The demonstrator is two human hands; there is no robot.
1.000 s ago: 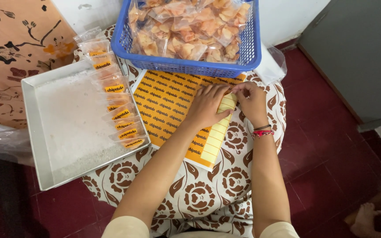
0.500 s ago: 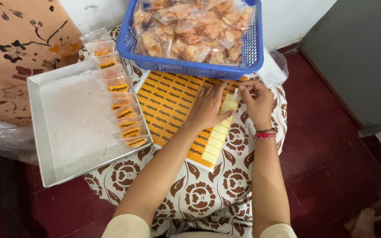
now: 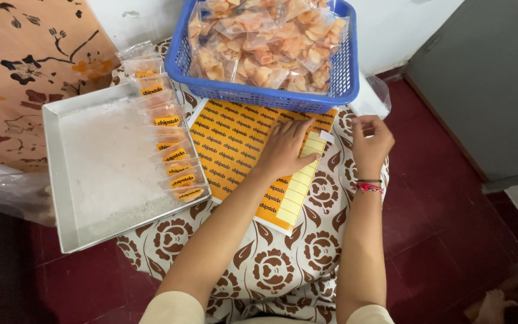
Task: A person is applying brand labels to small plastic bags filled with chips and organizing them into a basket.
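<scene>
1. My left hand (image 3: pixel 286 147) lies flat, fingers spread, pressing on the sticker sheet (image 3: pixel 241 144); it grips nothing.
2. My right hand (image 3: pixel 372 141) is lifted just off the sheet's right edge, fingers curled, and seems to pinch a small peeled sticker (image 3: pixel 327 137) between thumb and forefinger; the grip itself is partly hidden. A red and black wristband (image 3: pixel 368 186) circles that wrist.
3. The sticker sheet is orange with rows of labels, lying on the patterned cloth (image 3: pixel 283 270), between the tray and my right hand. Its right side is pale yellow backing where the labels are gone.
4. The blue basket (image 3: pixel 259 93) stands at the sheet's far edge, overlapping it, and is heaped with clear packets of orange chips (image 3: pixel 265 42).
5. The metal tray (image 3: pixel 61 198) sits to the left, touching the sheet's left edge. Along its right side runs a row of labelled packets (image 3: pixel 172 153), overlapping one another.
6. Dark red floor tiles (image 3: pixel 439 240) show to the right.
</scene>
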